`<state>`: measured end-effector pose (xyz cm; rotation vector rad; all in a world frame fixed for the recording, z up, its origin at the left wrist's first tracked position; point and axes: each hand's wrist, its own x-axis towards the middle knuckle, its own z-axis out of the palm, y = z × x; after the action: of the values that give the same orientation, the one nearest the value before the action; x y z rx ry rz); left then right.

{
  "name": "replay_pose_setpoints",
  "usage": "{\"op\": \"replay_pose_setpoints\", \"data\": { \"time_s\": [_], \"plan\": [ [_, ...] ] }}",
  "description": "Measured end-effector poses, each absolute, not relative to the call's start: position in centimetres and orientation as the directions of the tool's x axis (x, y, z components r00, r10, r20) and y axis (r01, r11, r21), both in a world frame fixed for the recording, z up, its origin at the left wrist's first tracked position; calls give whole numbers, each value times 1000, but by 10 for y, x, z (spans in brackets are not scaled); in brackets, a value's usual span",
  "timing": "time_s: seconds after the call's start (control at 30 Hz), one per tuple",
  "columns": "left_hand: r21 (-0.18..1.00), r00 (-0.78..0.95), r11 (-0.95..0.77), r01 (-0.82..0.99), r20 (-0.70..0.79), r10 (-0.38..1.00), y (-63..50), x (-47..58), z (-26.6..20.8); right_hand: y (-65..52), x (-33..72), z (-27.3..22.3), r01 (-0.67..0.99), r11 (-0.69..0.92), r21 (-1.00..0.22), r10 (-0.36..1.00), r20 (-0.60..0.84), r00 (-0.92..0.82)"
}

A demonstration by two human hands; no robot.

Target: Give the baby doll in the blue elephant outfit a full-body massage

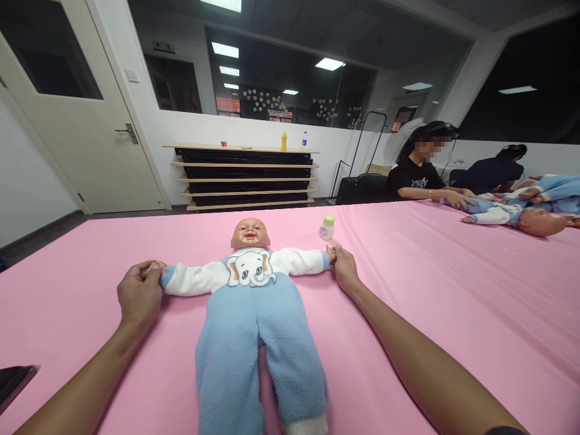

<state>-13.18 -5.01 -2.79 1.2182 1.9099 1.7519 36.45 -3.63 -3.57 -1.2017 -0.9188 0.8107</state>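
A baby doll (258, 308) lies on its back, head away from me, dressed in a blue and white fleece romper with an elephant face on the chest. Both its arms are stretched out sideways. My left hand (141, 293) is closed around the doll's hand on the left side. On the other side, my right hand (345, 269) pinches the doll's other hand at the cuff. Just beyond my right hand stands a small clear bottle (326, 228) with a green cap. The doll's feet are partly cut off by the lower edge.
Pink cloth (435, 272) covers the table. A dark flat object (16, 383) lies at the near left edge. At the right, a co-worker (421, 163) handles another doll (516, 214), and a second person (492, 169) bends over behind. A shelf stack (247, 175) stands by the wall.
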Motion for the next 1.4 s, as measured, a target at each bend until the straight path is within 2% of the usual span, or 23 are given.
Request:
{"op": "replay_pose_setpoints", "data": {
  "time_s": [0.13,0.23,0.43,0.57,0.67,1.03,1.17,1.4],
  "plan": [
    [888,-587,-46,458,341,734,-52,-132,-29,-44,362,-31,56,152,-987,928,162,336],
    [861,-563,-27,507,355,746,-55,-132,-30,-47,361,-28,81,150,-985,922,170,348],
    [828,-582,21,560,375,722,-59,-132,-27,-48,360,-26,48,142,-989,930,150,335],
    [861,-642,6,508,374,669,-56,-129,-23,-49,360,-26,35,149,-988,932,152,329],
    [896,-648,-33,443,345,679,-53,-129,-25,-48,360,-26,30,142,-989,936,145,320],
    [874,-610,-69,481,390,690,-49,-134,-32,-36,366,-37,-47,129,-990,904,98,415],
    [883,-609,-63,465,371,701,-50,-134,-32,-39,367,-35,-52,104,-993,925,77,371],
    [812,-547,-26,583,416,726,-53,-132,-30,-43,367,-32,-65,147,-987,943,120,311]
  ]
}}
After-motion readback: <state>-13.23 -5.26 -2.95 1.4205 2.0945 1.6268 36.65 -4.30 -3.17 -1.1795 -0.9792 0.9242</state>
